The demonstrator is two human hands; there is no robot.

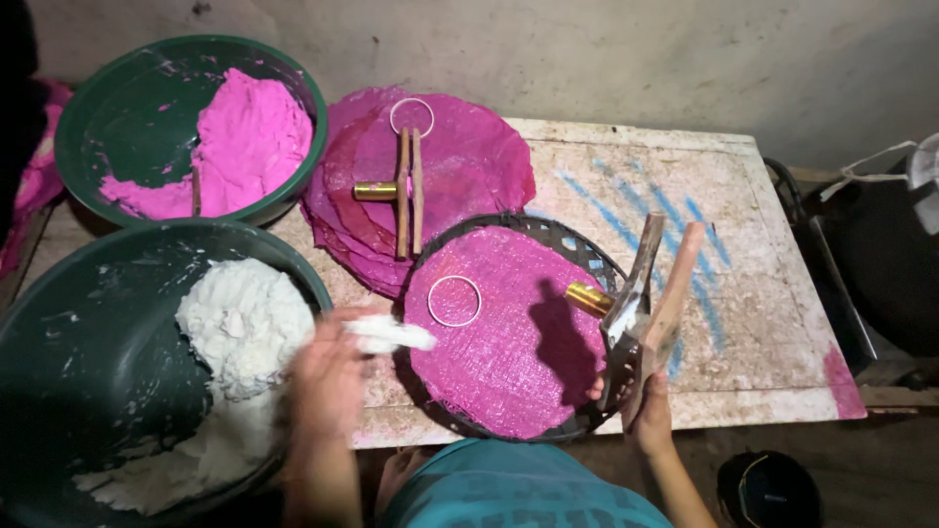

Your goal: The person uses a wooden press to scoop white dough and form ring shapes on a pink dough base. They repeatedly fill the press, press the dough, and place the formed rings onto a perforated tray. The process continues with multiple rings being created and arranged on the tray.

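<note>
Fingers of the left hand pinch a white dough lump; the right hand clasps a hinged wooden press at the bench's front edge.

We see our own body only at the lower edge of the view: a teal short-sleeved top with a faint darker printed pattern across the chest, its fabric dull and a little creased. Both forearms are bare, with no sleeves, watch, bracelet or gloves on them. Our left hand appears blurred, so its fingers cannot be told apart, and it shows no ring that we can make out. Our right hand is sharper, slim, equally unadorned
</note>
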